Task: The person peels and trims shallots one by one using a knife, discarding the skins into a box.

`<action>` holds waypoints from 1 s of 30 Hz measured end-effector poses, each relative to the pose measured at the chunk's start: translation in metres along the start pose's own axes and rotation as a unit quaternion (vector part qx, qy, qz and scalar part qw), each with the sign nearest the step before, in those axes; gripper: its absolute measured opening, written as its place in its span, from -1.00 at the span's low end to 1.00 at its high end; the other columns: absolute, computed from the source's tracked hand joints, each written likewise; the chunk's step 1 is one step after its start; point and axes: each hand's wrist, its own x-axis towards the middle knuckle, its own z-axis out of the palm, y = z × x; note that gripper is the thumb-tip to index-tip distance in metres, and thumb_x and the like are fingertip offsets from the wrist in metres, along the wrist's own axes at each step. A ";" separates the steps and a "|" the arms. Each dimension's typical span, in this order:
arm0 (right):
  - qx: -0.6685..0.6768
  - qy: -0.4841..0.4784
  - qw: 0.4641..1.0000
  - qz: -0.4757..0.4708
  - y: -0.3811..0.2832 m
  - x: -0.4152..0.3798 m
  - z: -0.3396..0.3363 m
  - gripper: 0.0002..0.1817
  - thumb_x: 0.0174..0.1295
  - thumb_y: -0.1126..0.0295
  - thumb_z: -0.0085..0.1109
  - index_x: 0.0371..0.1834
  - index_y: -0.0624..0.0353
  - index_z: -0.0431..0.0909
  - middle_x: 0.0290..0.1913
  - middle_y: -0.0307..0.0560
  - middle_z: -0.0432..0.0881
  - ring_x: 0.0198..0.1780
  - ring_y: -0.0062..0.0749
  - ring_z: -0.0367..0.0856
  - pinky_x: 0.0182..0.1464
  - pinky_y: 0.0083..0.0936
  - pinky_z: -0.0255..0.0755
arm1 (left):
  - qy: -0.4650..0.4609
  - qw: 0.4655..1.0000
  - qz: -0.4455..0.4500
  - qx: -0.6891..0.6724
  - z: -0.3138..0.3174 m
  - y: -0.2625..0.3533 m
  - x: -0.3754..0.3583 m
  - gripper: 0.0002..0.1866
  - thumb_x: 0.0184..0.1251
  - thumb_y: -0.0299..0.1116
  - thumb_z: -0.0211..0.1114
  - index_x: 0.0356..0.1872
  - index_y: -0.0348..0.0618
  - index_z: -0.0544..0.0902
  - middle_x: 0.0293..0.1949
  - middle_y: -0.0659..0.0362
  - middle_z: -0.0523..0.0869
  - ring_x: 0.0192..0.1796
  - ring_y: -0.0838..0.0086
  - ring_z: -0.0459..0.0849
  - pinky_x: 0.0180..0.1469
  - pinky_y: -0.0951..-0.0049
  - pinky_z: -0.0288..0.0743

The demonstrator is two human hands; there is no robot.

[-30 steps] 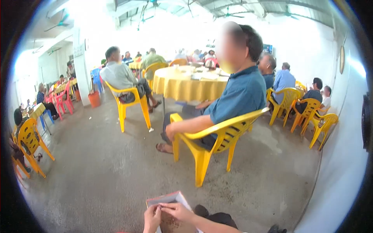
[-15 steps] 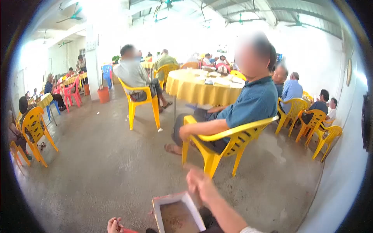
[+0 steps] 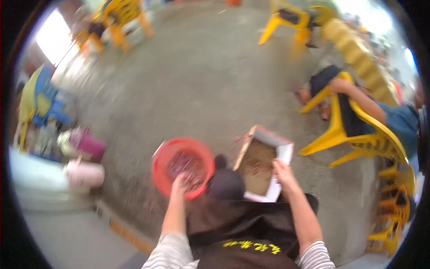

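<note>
My left hand (image 3: 180,183) reaches over the near rim of a red plastic basin (image 3: 163,184) on the floor. Its fingertips are lost among small purplish-brown pieces (image 3: 190,165), too blurred to name. My right hand (image 3: 281,171) is closed at the right wall of a shallow cardboard box (image 3: 269,195), with the fingers over its edge. The box is tilted beside my knee, its inside white along the walls and brown at the bottom. A few small bits lie in it, too blurred to name. A dark apron (image 3: 224,233) with yellow lettering covers my lap.
Close on the right, a person in a blue shirt (image 3: 398,123) sits in a yellow chair (image 3: 333,130). A pink bucket (image 3: 85,174) and a magenta container (image 3: 89,144) stand at the left. More yellow chairs (image 3: 123,20) are farther off. Grey floor (image 3: 197,85) spreads ahead.
The view has swung down and to the left, bringing the red basin into sight. My left hand is now at the basin. My right hand has come down from above the box to its wall.
</note>
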 end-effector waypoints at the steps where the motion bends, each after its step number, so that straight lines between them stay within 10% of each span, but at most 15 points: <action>1: -0.063 0.000 0.998 -0.027 0.034 0.021 -0.004 -0.44 0.34 0.15 0.09 0.39 -0.03 0.28 -0.54 -0.33 0.40 -0.59 -0.63 0.30 -0.59 -0.58 0.21 | 0.039 0.999 -0.012 -0.012 0.005 0.002 0.004 -0.76 0.21 -0.37 0.28 -0.09 -0.07 0.57 -0.08 0.09 0.63 0.06 0.12 0.58 0.03 -0.12 0.50; 3: -0.048 -0.061 0.997 0.011 0.026 0.013 -0.004 -0.36 0.38 0.35 0.03 0.50 -0.13 0.06 -0.49 -0.25 0.44 -0.63 -0.68 0.25 -0.62 -0.66 0.24 | 0.079 0.997 0.025 -0.004 0.014 0.005 0.014 -0.80 0.25 -0.42 0.24 -0.11 -0.14 0.57 -0.12 0.09 0.64 -0.05 0.17 0.63 -0.05 0.00 0.56; 10: -0.054 -0.061 0.997 0.012 0.043 0.027 -0.004 -0.60 0.39 0.30 0.02 0.26 0.13 0.45 -0.48 -0.26 0.50 -0.63 -0.70 0.29 -0.62 -0.68 0.29 | 0.216 0.971 0.068 -0.077 0.034 0.040 0.047 -0.79 0.28 -0.61 0.14 -0.07 -0.31 0.50 -0.25 0.02 0.66 -0.25 0.21 0.69 -0.25 0.33 0.71; 14: -0.056 -0.041 0.997 0.027 0.045 0.029 0.001 -0.64 0.39 0.22 0.03 0.15 0.14 0.55 -0.49 -0.28 0.49 -0.63 -0.70 0.27 -0.60 -0.67 0.28 | 0.291 0.950 0.034 -0.105 0.033 0.037 0.037 -0.78 0.32 -0.57 0.12 -0.03 -0.32 0.47 -0.17 -0.04 0.60 -0.11 0.09 0.64 -0.21 0.16 0.71; 18: -0.123 -0.014 0.992 0.008 0.042 0.032 -0.008 -0.58 0.33 0.08 0.10 0.06 0.16 0.60 -0.35 -0.16 0.63 -0.48 -0.58 0.52 -0.42 -0.56 0.47 | 0.139 0.983 -0.083 -0.087 -0.002 0.010 0.065 -0.77 0.33 -0.36 0.16 -0.06 -0.22 0.50 -0.15 0.02 0.60 -0.15 0.17 0.60 -0.06 0.28 0.59; 20: -0.162 -0.018 0.981 -0.100 0.086 0.064 -0.011 -0.52 0.31 0.06 0.10 0.12 0.19 0.55 0.15 -0.01 0.59 0.17 -0.35 0.54 0.22 -0.39 0.38 | -0.002 0.999 -0.041 0.005 0.052 0.014 0.026 -0.68 0.21 -0.48 0.19 0.00 -0.20 0.45 -0.25 0.10 0.62 -0.14 0.24 0.59 -0.04 0.24 0.54; 21: -0.129 -0.019 0.982 -0.137 0.097 0.072 -0.009 -0.49 0.31 0.05 0.10 0.20 0.16 0.50 0.19 -0.03 0.56 0.19 -0.29 0.53 0.24 -0.38 0.37 | -0.139 0.990 -0.023 -0.017 0.077 0.015 0.021 -0.57 0.13 -0.60 0.15 0.09 -0.23 0.40 -0.16 0.05 0.58 -0.09 0.25 0.58 -0.02 0.20 0.54; 22: -0.102 -0.033 0.989 -0.105 0.077 0.058 -0.009 -0.46 0.30 0.04 0.10 0.24 0.13 0.45 0.20 -0.01 0.55 0.20 -0.24 0.52 0.27 -0.38 0.34 | -0.074 0.994 0.033 0.072 0.142 0.019 -0.023 -0.49 0.08 -0.66 0.11 0.14 -0.25 0.37 -0.09 0.01 0.53 -0.06 0.26 0.57 0.03 0.21 0.54; 28: 0.041 0.007 0.977 -0.211 0.046 0.053 -0.012 -0.56 0.17 0.02 0.30 -0.11 0.18 0.65 -0.46 -0.31 0.59 -0.53 -0.64 0.43 -0.44 -0.58 0.38 | -0.328 0.869 0.142 0.343 0.338 -0.012 -0.125 -0.63 0.26 -0.66 0.10 0.11 -0.28 0.39 -0.09 0.06 0.60 -0.05 0.36 0.63 -0.04 0.32 0.64; 30: 0.098 0.018 0.966 -0.239 0.017 0.027 -0.022 -0.66 0.20 0.14 0.30 -0.14 0.18 0.64 -0.40 -0.33 0.57 -0.42 -0.63 0.42 -0.36 -0.56 0.32 | -0.387 0.818 0.123 0.407 0.384 -0.034 -0.165 -0.72 0.28 -0.61 0.17 0.01 -0.31 0.46 -0.14 0.08 0.62 -0.09 0.38 0.66 -0.07 0.37 0.65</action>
